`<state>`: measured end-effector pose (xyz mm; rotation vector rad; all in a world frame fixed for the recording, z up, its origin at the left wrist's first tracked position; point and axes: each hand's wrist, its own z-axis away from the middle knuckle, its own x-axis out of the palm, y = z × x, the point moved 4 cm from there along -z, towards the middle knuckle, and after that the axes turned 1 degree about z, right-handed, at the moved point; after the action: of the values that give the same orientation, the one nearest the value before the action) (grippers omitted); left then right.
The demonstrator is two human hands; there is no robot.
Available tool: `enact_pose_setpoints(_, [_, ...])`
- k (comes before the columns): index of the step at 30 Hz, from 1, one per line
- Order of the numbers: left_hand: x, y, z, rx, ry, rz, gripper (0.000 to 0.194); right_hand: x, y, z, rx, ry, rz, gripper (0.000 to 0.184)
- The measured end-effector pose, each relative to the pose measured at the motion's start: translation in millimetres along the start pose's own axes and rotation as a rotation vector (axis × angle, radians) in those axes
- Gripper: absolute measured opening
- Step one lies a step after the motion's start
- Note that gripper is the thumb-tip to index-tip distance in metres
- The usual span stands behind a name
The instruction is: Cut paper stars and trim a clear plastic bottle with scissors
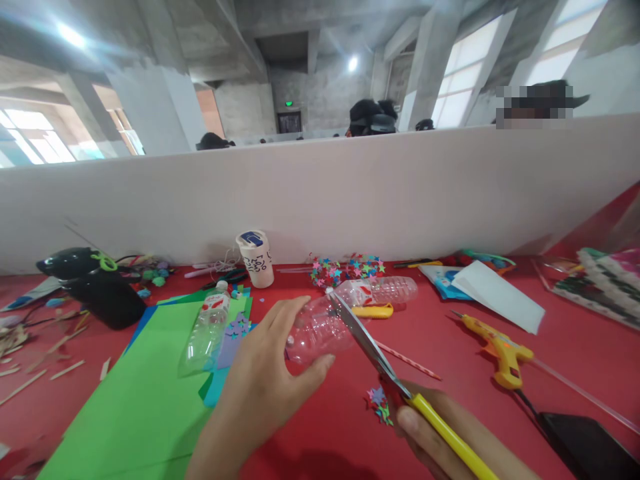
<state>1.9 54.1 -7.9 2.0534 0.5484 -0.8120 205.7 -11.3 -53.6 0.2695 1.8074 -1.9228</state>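
Observation:
My left hand (267, 367) is curved around a clear plastic bottle (320, 330), thumb along the near side and fingers along the far side. In my right hand (435, 413) is a pair of scissors (380, 360) with a yellow handle, its blades together and pointing up and left. Their tip overlaps the right end of that bottle; whether they touch, I cannot tell. Just behind lie another clear bottle (395, 290) with a red-and-white label and a yellow utility knife (375, 311). Small star cutouts (379, 403) lie beside my right hand.
Green sheets (145, 380) on the left carry a labelled bottle (207, 333). A black bottle-shaped figure (100, 290), a white cup (255, 259) and star garlands (345, 269) stand toward the white partition (300, 200). A yellow glue gun (500, 350) with a cord lies on the right.

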Motion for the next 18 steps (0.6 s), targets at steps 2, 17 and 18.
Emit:
enact_pose_setpoints(2, [0.0,-1.0,-0.2,-0.010,-0.009,0.016,0.054,-2.3,-2.5,0.1,0.007,-0.008,-0.009,0.061])
enact_pose_setpoints(17, [-0.3,-7.6,1.6,-0.049,-0.031,0.056,0.056,-3.3,-4.9,3.3,0.036,0.055,0.001,0.058])
enact_pose_setpoints(18, [-0.4,-7.5,1.6,-0.048,-0.031,0.052,0.056,-2.9,-3.4,3.2,0.040,0.070,0.001,0.058])
